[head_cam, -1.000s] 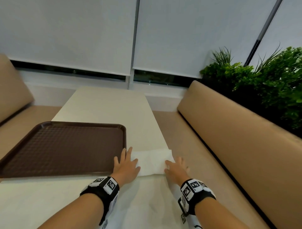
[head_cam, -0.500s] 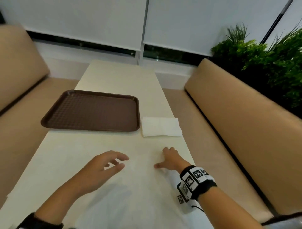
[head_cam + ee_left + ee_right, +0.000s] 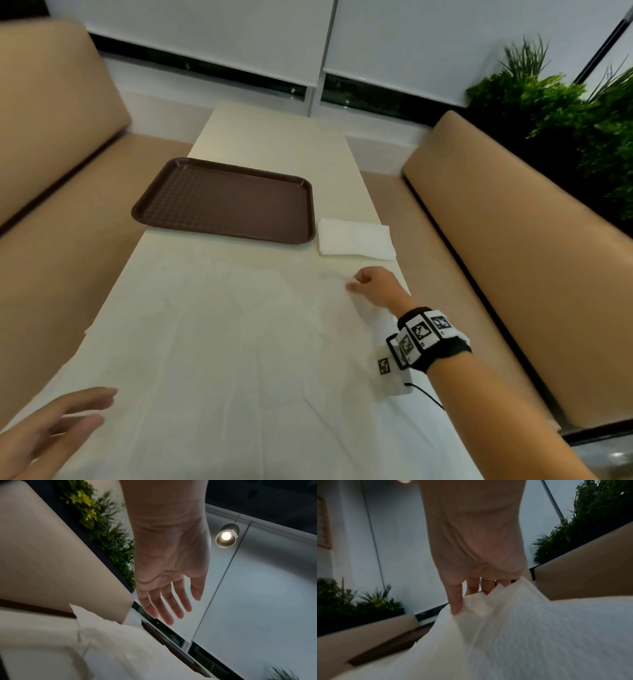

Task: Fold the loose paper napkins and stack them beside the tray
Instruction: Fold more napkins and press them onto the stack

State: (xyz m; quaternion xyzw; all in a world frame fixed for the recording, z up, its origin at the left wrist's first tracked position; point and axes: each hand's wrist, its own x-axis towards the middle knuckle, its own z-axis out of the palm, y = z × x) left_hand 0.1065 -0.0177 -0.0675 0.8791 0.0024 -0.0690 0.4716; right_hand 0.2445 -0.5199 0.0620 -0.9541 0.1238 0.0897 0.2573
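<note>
My right hand [image 3: 371, 286] pinches a corner of the loose napkin [image 3: 260, 342] spread over the worktop [image 3: 274, 137]; my left hand [image 3: 48, 428] hovers with fingers [image 3: 169, 609] spread, holding nothing. A folded napkin [image 3: 356, 237] lies just beside the brown tray [image 3: 226, 200].

No readable words, brands or numbers are showing anywhere. The only markings are black-and-white square code patterns sitting on the wristband [image 3: 428, 337] at about four o'clock in the head view, and they carry no legible characters.
</note>
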